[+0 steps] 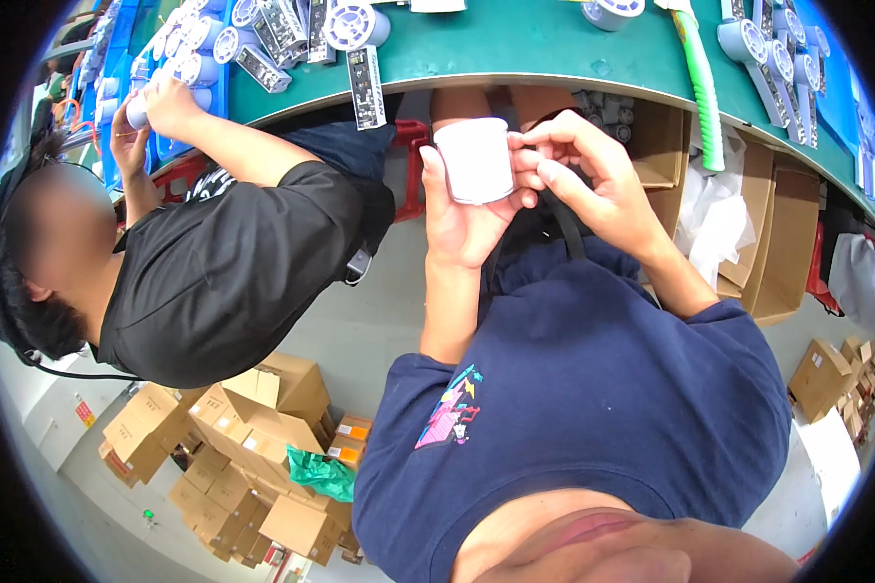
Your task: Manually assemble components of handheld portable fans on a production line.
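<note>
Green worktop (525,44); grey floor (384,301)

Factory-type assy. workshop, long green-topped bench (515,49) w/ many like wht./blue round parts (350,26) & blue trays (223,92), co-worker (233,272) alongside, also handling a part, cardboard ctns. (301,528) stacked on gray flr. (389,277) behind, more open boxes (787,233) under bench.

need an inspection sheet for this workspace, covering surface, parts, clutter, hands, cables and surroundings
Surface: green table, bearing pale round parts
Parts: white rounded piece, held off the table
Clutter: speckled block and green rod jut past the table edge
Hands: left hand cups the piece; right hand has bent fingers at its right side, contact unclear
Cables: black cord near the co-worker
Surroundings: co-worker at left; cardboard boxes on the floor
</note>
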Demonstrator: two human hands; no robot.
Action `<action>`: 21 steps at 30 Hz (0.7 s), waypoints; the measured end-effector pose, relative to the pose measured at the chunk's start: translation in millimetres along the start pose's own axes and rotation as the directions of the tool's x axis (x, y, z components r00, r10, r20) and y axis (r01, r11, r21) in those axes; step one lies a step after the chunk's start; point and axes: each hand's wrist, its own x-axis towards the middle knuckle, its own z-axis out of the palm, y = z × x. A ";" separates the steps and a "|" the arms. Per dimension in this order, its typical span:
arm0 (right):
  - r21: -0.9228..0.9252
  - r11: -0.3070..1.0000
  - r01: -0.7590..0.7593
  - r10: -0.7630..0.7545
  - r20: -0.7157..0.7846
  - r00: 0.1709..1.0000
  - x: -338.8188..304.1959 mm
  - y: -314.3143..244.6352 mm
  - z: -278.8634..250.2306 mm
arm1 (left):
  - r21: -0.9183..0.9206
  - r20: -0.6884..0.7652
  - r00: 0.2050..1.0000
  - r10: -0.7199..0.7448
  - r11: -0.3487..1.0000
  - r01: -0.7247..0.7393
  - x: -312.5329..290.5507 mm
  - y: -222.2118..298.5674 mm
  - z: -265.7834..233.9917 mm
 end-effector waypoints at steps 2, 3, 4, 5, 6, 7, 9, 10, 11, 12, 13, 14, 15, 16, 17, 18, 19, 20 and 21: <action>0.014 1.000 0.005 -0.004 -0.020 1.000 2.0 1.7 -0.3 | 0.140 -0.021 0.998 0.054 0.989 -0.051 1.6 -1.1 2.6; 0.029 1.000 0.003 -0.002 -0.041 0.999 3.7 3.0 -1.2 | 0.356 -0.036 0.989 0.140 0.927 -0.119 1.4 -0.9 4.8; 0.095 0.995 -0.027 0.032 -0.057 0.998 2.1 5.7 -1.2 | 0.554 -0.029 0.973 0.231 0.814 -0.176 1.7 -0.5 7.4; -0.033 0.999 0.015 -0.016 -0.036 0.999 0.6 0.9 -4.4 | 0.555 -0.010 0.971 0.239 0.809 -0.194 0.7 2.3 14.0; -0.030 0.999 0.027 -0.028 -0.028 0.999 4.4 -0.7 -8.6 | 0.675 -0.032 0.950 0.311 0.708 -0.209 0.7 7.7 23.3; -0.028 0.999 0.041 -0.042 -0.019 0.999 10.0 -3.9 -12.1 | 0.778 -0.042 0.921 0.387 0.591 -0.213 2.7 13.1 30.8; 0.045 0.999 -0.004 0.006 -0.039 0.999 11.5 -15.3 -10.9 | 0.904 0.022 0.902 0.432 0.377 -0.202 6.1 15.8 34.7; 0.092 0.996 0.016 -0.012 -0.037 0.999 11.2 -15.5 -8.4 | 0.955 0.071 0.896 0.438 0.228 -0.188 5.4 18.1 40.3; 0.011 0.996 0.084 -0.084 -0.044 0.996 11.5 -12.2 -11.1 | 0.991 0.094 0.904 0.418 0.048 -0.125 8.5 19.7 47.6; -0.143 0.970 0.198 -0.200 -0.002 0.980 15.2 -11.2 -11.1 | 0.992 0.079 0.925 0.372 0.063 -0.110 6.3 23.0 53.4; -0.228 0.929 0.293 -0.303 -0.011 0.953 16.3 -12.6 -10.0 | 0.992 0.059 0.962 0.266 0.089 -0.086 5.1 23.6 42.2; -0.315 0.877 0.362 -0.382 -0.001 0.924 17.0 -8.0 -11.3 | 0.987 0.039 0.976 0.215 0.141 -0.071 3.9 19.4 35.2; -0.287 0.897 0.337 -0.354 -0.008 0.935 15.7 -3.5 -8.7 | 0.992 -0.025 0.991 0.134 0.125 0.008 1.4 16.9 31.3; -0.277 0.908 0.315 -0.332 -0.014 0.943 16.2 -4.4 -6.4 | 0.978 -0.058 0.997 0.052 0.202 0.046 0.3 11.7 30.4; -0.263 0.914 0.310 -0.317 0.019 0.948 16.7 -1.4 -5.4 | 0.986 -0.091 0.996 0.008 0.141 0.089 -2.2 7.3 28.7; -0.203 0.951 0.233 -0.241 -0.013 0.971 12.8 2.4 -0.7 | 0.989 -0.084 0.996 -0.042 0.121 0.088 -4.0 2.0 21.7; -0.196 0.962 0.190 -0.187 0.033 0.982 8.2 6.8 2.0 | 0.961 -0.103 0.990 -0.093 0.247 0.123 -10.3 -6.0 -2.7; -0.191 0.964 0.186 -0.176 0.069 0.982 5.5 9.9 2.2 | 0.922 -0.132 0.985 -0.112 0.351 0.164 -14.5 -11.0 -4.5; -0.194 0.953 0.231 -0.213 0.109 0.971 5.0 9.5 5.5 | 0.899 -0.140 0.979 -0.151 0.394 0.190 -19.3 -13.2 -13.5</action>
